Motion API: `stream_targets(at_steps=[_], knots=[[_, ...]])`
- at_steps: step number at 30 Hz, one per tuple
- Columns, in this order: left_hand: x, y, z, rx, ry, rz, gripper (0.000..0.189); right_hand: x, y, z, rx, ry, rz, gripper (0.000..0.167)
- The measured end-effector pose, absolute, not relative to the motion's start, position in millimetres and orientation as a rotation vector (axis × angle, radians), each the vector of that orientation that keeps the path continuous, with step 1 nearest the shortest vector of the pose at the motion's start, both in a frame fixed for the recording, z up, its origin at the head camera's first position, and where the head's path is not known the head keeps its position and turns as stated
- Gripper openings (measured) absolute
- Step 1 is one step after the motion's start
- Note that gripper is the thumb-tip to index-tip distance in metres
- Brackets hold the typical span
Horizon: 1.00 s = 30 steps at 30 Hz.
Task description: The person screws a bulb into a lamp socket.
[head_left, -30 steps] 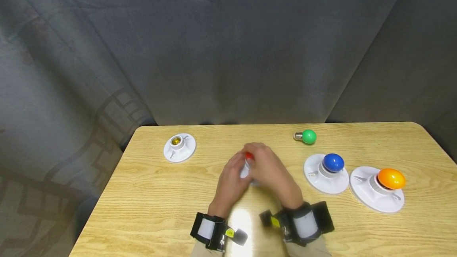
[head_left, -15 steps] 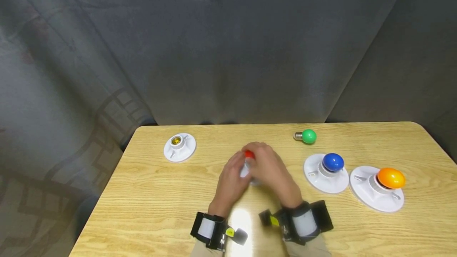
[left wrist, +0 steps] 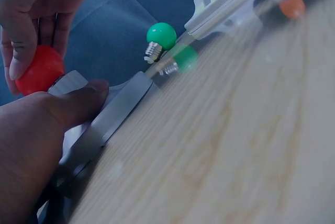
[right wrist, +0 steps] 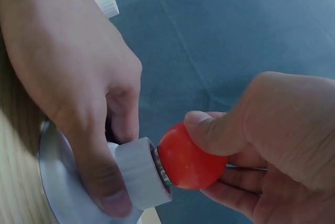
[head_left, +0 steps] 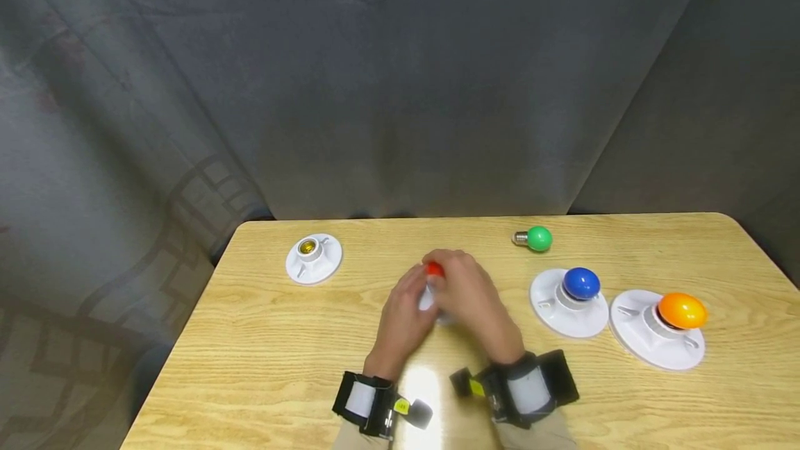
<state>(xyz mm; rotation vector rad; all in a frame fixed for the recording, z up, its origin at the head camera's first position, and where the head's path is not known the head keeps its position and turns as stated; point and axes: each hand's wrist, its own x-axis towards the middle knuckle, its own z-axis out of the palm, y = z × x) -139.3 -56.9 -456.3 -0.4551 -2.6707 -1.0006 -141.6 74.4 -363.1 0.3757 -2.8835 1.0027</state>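
My right hand [right wrist: 293, 140] pinches a red light bulb [right wrist: 189, 157] between thumb and fingers. The bulb's metal screw base sits partly in the collar of a white lamp holder [right wrist: 142, 174], with some thread showing at the rim. Around that collar my left hand [right wrist: 78, 88] grips the lamp holder, its thumb along the near side. In the head view both hands meet near the table's middle; the left hand [head_left: 403, 318] covers much of the holder, and the right hand [head_left: 469, 297] lies over the red bulb [head_left: 434, 270].
A bare lamp holder [head_left: 314, 259] stands at the back left. A green bulb [head_left: 539, 238] lies on its side at the back right. Nearer on the right, a blue bulb [head_left: 582, 283] and an orange bulb [head_left: 682, 310] sit in white holders. A grey curtain [head_left: 400, 89] hangs behind the table.
Both hands stay at the same place on the red bulb and lamp holder. The right wrist has shifted very slightly left; the other things keep their places.
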Motion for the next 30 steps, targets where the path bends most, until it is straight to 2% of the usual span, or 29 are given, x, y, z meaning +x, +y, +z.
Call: stream_targets(at_steps=[30], knots=[[-141.1, -57.4, -458.5, -0.423, -2.661, -0.984, 0.052, -140.4, 66.7, -364.4, 0.252, -2.834, 1.055, 0.032]])
